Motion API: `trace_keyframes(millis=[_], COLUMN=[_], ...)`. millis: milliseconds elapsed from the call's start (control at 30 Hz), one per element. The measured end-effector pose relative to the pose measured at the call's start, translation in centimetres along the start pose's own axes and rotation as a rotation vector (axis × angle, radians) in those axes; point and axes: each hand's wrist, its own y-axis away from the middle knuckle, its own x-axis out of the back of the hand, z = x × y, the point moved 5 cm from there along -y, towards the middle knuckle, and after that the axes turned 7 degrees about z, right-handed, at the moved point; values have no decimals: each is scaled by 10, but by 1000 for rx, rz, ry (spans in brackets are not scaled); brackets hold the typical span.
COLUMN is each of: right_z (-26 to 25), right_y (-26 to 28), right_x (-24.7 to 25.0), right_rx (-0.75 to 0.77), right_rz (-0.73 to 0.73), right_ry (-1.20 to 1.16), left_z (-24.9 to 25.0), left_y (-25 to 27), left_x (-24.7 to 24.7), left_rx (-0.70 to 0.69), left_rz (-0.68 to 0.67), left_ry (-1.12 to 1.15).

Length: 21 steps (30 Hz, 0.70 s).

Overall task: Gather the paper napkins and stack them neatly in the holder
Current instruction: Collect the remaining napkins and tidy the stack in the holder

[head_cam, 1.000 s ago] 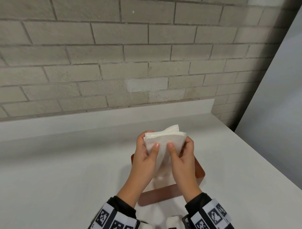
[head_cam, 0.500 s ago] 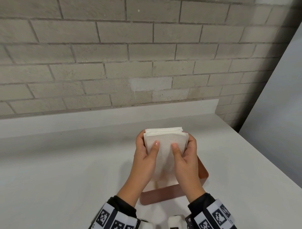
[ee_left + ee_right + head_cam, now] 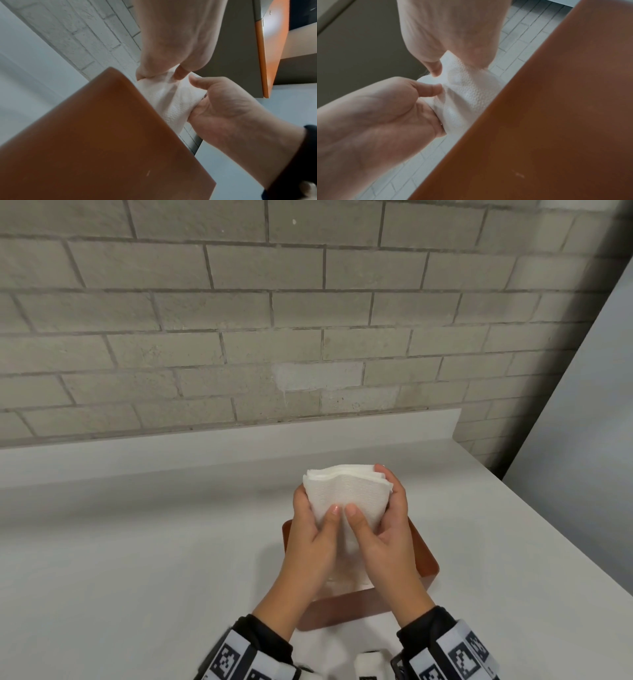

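softly embossed napkin stack [image 3: 346,494] over terracotta holder [image 3: 424,563]

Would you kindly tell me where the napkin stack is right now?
In the head view, the napkin stack sits centre-right, gripped between the left hand and right hand, above the brown holder.
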Motion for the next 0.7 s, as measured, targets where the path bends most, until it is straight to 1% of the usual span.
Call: trace_keyframes(millis=[100,167,233,300,333,367,500,600,700], right_z=[-1,0,-4,-10,-12,-12,-6,-5,2], right_y=[-5,-7,-7,-3,-1,0,-1,-2,-2], right_x=[0,6,15,24,25,25,21,22,20], right_rx=[-16,-25,23,111,136,141,86,85,22], right_rz=[-21,19,159,317,355,364,301,301,250], right_ry=[-11,-2,64,117,121,113,109,110,143], left_z=[2,3,5,6,5,4,0,-1,-1], left_y=[1,0,-2,-4,-4,-4,-4,-3,-3], left_x=[-1,2,7,10,11,11,12,15,15], left_rx=[-6,-22,-40,-41,-38,-33,0,29,26], left_rz=[-38,-15,27,44,48,52,47,43,34], left_ry=[19,9,8,25,31,35,60,97,105])
